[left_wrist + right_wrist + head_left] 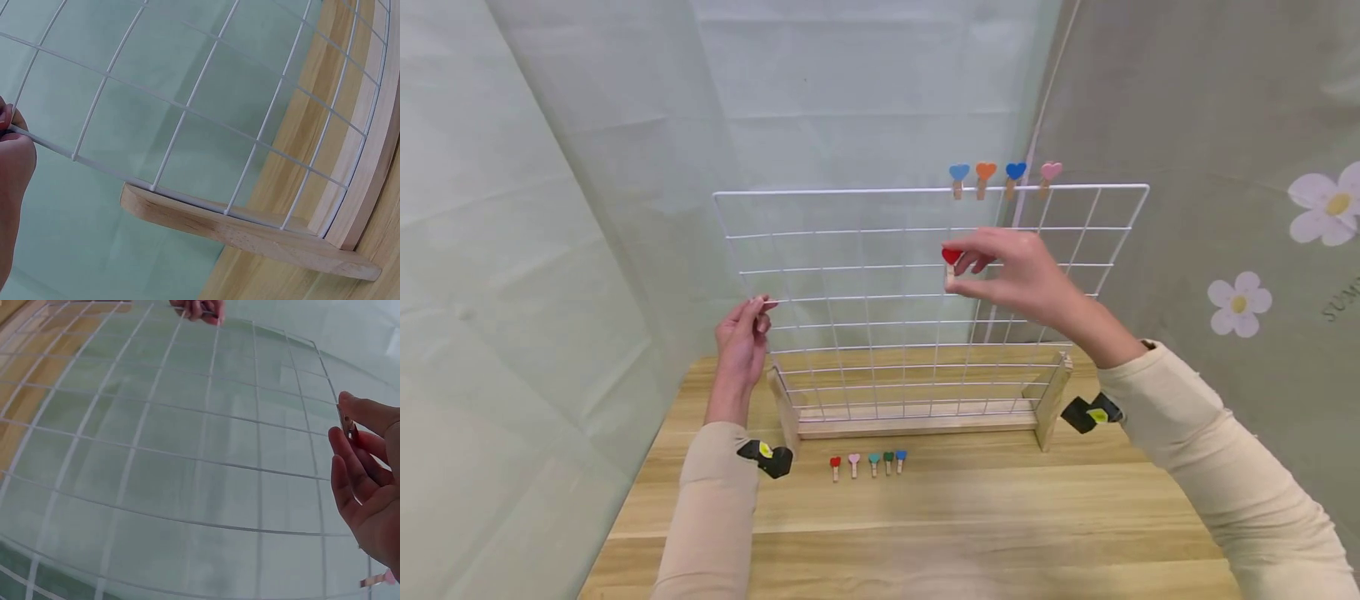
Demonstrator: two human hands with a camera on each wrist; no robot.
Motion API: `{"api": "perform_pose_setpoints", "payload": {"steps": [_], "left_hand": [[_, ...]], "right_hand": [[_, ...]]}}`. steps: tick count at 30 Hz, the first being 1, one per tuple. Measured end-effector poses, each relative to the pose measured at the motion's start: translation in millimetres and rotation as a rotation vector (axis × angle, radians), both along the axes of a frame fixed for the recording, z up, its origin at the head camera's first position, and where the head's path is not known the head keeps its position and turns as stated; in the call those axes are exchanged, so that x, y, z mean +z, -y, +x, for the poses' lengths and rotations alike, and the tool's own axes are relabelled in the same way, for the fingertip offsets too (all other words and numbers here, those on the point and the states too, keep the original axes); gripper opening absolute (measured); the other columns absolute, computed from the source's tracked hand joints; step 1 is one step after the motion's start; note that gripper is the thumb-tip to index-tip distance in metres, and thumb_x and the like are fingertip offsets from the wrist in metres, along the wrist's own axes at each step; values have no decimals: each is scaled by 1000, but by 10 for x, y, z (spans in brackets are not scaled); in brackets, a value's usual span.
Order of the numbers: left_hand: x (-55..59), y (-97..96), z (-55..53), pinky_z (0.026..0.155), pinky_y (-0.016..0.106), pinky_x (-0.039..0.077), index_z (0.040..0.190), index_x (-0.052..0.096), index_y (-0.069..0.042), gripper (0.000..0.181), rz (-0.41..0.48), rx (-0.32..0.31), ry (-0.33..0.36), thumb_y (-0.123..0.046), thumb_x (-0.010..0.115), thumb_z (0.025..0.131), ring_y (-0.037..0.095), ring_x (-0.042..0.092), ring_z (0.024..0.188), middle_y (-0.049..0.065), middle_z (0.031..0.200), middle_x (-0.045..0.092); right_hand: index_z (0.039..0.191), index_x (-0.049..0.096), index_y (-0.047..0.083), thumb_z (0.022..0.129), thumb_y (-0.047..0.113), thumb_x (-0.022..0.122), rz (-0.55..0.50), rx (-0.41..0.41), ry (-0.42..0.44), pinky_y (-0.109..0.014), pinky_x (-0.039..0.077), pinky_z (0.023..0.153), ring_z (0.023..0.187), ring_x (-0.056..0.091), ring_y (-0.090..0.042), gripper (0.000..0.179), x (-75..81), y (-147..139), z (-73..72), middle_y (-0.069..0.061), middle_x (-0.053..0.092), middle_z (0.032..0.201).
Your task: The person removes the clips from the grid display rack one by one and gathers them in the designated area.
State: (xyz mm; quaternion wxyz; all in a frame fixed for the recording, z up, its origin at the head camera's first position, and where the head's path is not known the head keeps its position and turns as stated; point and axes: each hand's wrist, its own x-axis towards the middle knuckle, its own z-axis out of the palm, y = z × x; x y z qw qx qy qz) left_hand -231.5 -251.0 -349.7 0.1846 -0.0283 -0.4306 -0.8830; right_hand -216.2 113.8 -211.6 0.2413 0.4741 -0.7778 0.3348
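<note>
My right hand [1018, 271] pinches a small wooden clothespin with a red heart [951, 257] between thumb and fingers, in front of the white wire grid panel [835, 192]. In the right wrist view the clothespin [349, 425] shows edge-on. On the other side, my left hand [741, 342] grips the panel's left side wire, thumb and fingers around it in the left wrist view. Along the top wire stand clothespins with a light blue heart [959, 172], an orange heart [986, 171], a dark blue heart [1016, 171] and a pink heart [1051, 171].
A wooden stand [917, 427] holds the panel upright on the wooden table [1000, 517]. In front of it lies a row of several heart clothespins, from a red one [835, 463] to a blue one [901, 458]. Pale curtains [865, 83] hang behind.
</note>
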Motion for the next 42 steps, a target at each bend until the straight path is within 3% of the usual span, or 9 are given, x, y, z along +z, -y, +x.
{"api": "perform_pose_setpoints", "payload": {"steps": [8,11,25,31,36,42], "left_hand": [[2,6,0,55,17,36,82,73,-2,23,39,6,-11,1,55,97,10,44,58,8,78,69],[5,10,0,55,17,36,82,73,-1,23,46,7,-10,1,55,96,10,44,58,8,77,69],[-10,12,-40,54,16,37,82,73,-2,23,39,4,-21,1,55,97,9,45,57,8,77,70],[-15,1,-42,56,17,37,83,72,-3,21,30,-7,-27,0,57,96,9,45,58,7,79,70],[-16,2,-43,56,17,37,83,72,-2,20,35,-8,-32,1,57,96,9,45,58,8,79,69],[-14,8,-43,55,17,37,83,72,-1,20,50,-11,-28,1,57,96,9,45,58,8,78,69]], "right_hand": [[111,68,-3,76,6,82,43,-115,245,-37,54,70,75,64,-18,38,-570,-69,70,-4,69,87],[112,68,-2,78,9,81,54,-151,340,-36,54,71,75,63,-16,38,-806,-55,83,-3,68,87],[118,63,-6,83,4,75,52,-117,695,-30,54,67,77,66,-19,38,-1793,94,56,-10,69,93],[116,64,-7,81,1,76,30,-147,772,-29,53,61,75,67,-20,38,-2155,165,57,-12,70,89],[112,66,-5,79,-2,77,-11,-184,811,-28,53,62,78,67,-20,35,-2476,235,70,-14,68,98],[108,66,-8,78,-3,76,-9,-197,870,-26,52,63,79,68,-22,32,-2897,320,106,-16,70,95]]}}
